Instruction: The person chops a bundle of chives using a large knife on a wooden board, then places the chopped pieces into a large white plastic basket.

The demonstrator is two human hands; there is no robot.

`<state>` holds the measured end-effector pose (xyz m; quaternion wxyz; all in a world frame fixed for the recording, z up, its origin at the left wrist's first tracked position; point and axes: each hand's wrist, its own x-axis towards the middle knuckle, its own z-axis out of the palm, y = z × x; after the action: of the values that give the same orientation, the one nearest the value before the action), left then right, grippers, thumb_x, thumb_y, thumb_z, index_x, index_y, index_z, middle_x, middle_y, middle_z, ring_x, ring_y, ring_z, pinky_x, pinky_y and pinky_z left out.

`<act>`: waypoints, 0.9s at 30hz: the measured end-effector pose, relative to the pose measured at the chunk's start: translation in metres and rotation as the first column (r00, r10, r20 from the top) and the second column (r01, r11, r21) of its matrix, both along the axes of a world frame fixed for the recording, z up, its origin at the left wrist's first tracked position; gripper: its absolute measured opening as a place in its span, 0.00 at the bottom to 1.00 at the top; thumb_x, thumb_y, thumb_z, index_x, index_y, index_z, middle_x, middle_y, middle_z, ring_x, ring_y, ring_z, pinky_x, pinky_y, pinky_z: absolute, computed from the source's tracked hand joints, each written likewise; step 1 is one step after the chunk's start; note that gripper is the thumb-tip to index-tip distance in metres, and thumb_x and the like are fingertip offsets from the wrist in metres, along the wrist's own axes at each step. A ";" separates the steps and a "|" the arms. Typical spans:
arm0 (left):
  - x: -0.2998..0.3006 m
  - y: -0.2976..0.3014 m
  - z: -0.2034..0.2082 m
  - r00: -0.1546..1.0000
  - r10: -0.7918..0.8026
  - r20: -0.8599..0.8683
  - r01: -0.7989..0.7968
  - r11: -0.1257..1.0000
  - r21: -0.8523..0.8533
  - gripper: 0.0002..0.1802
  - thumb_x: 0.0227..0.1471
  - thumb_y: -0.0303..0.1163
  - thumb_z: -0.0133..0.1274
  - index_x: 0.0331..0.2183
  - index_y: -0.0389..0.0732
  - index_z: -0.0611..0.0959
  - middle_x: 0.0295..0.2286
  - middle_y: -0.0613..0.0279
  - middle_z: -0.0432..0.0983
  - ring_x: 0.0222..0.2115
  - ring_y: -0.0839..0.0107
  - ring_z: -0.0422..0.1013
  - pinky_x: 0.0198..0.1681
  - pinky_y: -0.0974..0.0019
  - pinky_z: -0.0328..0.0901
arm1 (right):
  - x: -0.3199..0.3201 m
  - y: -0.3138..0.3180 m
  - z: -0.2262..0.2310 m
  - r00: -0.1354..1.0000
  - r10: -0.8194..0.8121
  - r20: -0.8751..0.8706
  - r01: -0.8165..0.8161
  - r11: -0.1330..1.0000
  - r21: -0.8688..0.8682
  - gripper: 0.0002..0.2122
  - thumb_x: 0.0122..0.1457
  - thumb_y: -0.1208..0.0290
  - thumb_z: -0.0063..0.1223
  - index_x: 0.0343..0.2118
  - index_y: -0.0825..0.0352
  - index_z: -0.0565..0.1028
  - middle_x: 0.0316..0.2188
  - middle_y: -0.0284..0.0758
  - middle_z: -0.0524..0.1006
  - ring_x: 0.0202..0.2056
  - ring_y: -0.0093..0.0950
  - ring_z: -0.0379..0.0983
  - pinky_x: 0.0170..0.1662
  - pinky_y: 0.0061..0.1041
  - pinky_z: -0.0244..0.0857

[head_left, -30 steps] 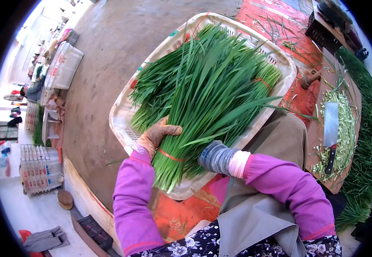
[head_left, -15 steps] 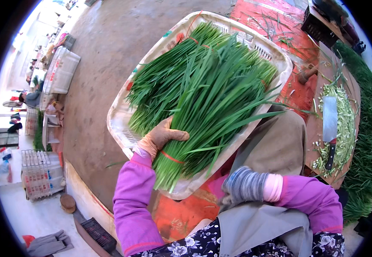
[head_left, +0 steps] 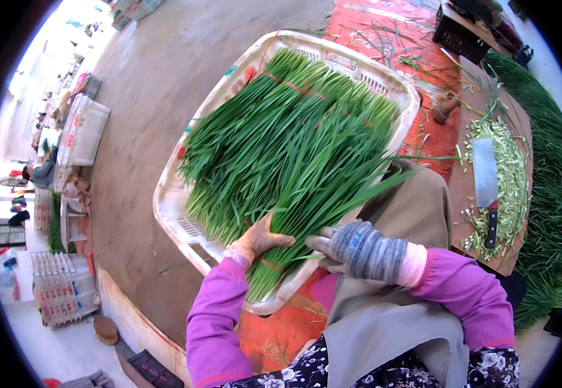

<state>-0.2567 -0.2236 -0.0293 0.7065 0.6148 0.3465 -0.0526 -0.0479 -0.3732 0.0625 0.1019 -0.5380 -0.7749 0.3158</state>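
Observation:
A tied bundle of garlic chives (head_left: 307, 200) lies over the near right side of a white plastic basket (head_left: 164, 207). My left hand (head_left: 259, 238), in a tan glove, is closed round the bundle just above the orange band near its cut ends, thumb across the leaves. My right hand (head_left: 352, 249), in a grey knitted glove, is at the bundle's right side with fingers stretched toward the stems; whether the fingertips touch them is unclear. More banded chive bundles (head_left: 248, 142) fill the basket beneath and beyond, some turned the opposite way.
On the right, a cleaver (head_left: 485, 174) rests on a wooden board (head_left: 465, 123) among chopped stem ends (head_left: 512, 184). Loose chives (head_left: 549, 213) are heaped beyond it. Red sheeting (head_left: 384, 29) lies behind the basket. White crates (head_left: 85, 132) stand far left.
My right hand has risen from my lap to the bundle's right side. The bundle in my left hand has shifted nearer and to the right, uncovering more of the bundles beneath.

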 end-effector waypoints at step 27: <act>-0.037 -0.045 -0.025 0.822 -0.131 -0.555 0.401 0.824 0.400 0.71 0.24 0.44 0.69 0.59 0.28 0.41 0.45 0.40 0.70 0.44 0.52 0.69 0.48 0.63 0.64 | 0.018 0.127 -0.083 0.727 0.381 0.571 -0.251 0.922 -0.296 0.42 0.47 0.62 0.58 0.63 0.48 0.45 0.63 0.40 0.47 0.62 0.46 0.46 0.52 0.65 0.49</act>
<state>-0.2940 -0.2688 -0.0538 0.3918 0.7841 0.4273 -0.2216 -0.0296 -0.2466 -0.0202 -0.2669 -0.4782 -0.8098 0.2103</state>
